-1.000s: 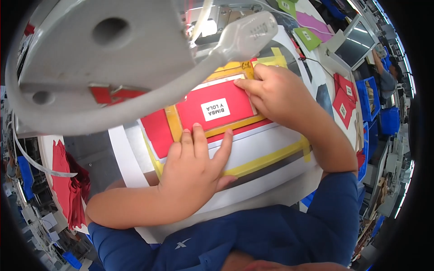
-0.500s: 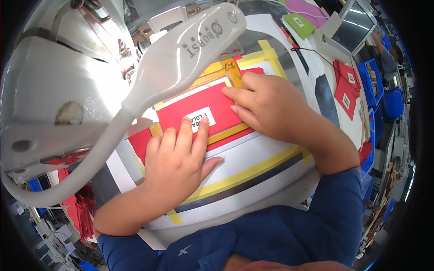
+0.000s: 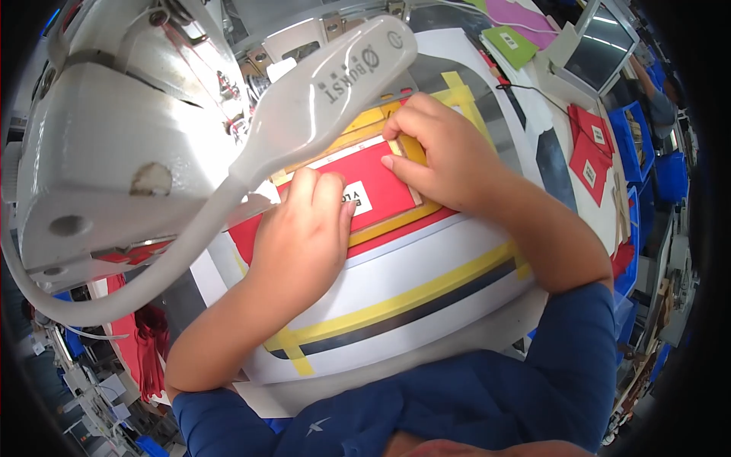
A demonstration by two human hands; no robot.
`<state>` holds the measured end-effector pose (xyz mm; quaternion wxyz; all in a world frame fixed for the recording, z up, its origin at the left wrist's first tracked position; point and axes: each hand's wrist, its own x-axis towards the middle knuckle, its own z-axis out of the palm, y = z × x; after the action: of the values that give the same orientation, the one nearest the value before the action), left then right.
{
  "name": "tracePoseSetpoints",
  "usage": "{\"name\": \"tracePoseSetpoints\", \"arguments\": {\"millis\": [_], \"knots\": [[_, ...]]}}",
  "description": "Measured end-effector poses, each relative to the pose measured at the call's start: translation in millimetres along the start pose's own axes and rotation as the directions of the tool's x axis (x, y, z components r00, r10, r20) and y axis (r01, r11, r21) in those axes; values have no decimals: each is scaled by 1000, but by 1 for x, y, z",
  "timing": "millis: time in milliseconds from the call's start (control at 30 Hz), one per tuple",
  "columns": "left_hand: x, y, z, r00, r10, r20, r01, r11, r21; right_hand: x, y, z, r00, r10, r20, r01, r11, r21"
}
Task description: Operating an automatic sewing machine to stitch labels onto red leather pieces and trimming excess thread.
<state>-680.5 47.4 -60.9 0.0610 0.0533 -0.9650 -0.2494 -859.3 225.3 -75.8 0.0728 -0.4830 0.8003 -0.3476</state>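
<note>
My left hand (image 3: 301,232) lies palm down, fingers together and nearly flat, pressing on the near-left part of a red fabric piece (image 3: 381,194); it grips nothing. My right hand (image 3: 445,156) is loosely curled, fingertips pressing the far-right edge of the same piece where it meets a yellow tape frame (image 3: 415,148); it too pinches nothing that I can see.

The red fabric piece is flat, matte and roughly rectangular, lying on the work surface between my two hands, under the lamp head. Its long axis runs from lower left to upper right in the view. A small white label (image 3: 356,196) with dark print sits near its middle, partly covered by my left fingertips.

Around it: a smooth white template board (image 3: 426,266) with a curved near edge, banded with yellow tape (image 3: 411,293) and a dark stripe. Over the far-left corner arches a glossy white lamp (image 3: 320,95) with a bending neck, and behind it a bulky, scuffed white sewing machine (image 3: 114,137). Well apart at the right lie more red pieces (image 3: 590,152), with a green piece (image 3: 512,42) farther back. My sleeves (image 3: 563,373) are dark blue.
</note>
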Motion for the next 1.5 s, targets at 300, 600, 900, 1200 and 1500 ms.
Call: {"name": "tracePoseSetpoints", "arguments": {"millis": [300, 600, 900, 1200, 1500], "knots": [[1, -8, 8, 991, 40, -131, -52, 995, -89, 5, -5, -5, 997, -77, -1, 77, 993, 86], [1, -9, 13, 987, 78, -142, -88, 994, -68, 4, -24, -14, 975, 153, 160, -204, 902, 380], [2, -10, 14, 986, 98, -136, -100, 995, -10, 10, -16, -8, 939, 293, 180, -339, 877, 340], [9, 0, 6, 981, 187, 46, -193, 958, 213, 16, -19, -4, 928, 340, 154, -361, 921, 144], [26, -1, 17, 963, 265, -39, -254, 950, 184, 19, -6, -1, 966, 257, 13, -257, 960, 107]]}}
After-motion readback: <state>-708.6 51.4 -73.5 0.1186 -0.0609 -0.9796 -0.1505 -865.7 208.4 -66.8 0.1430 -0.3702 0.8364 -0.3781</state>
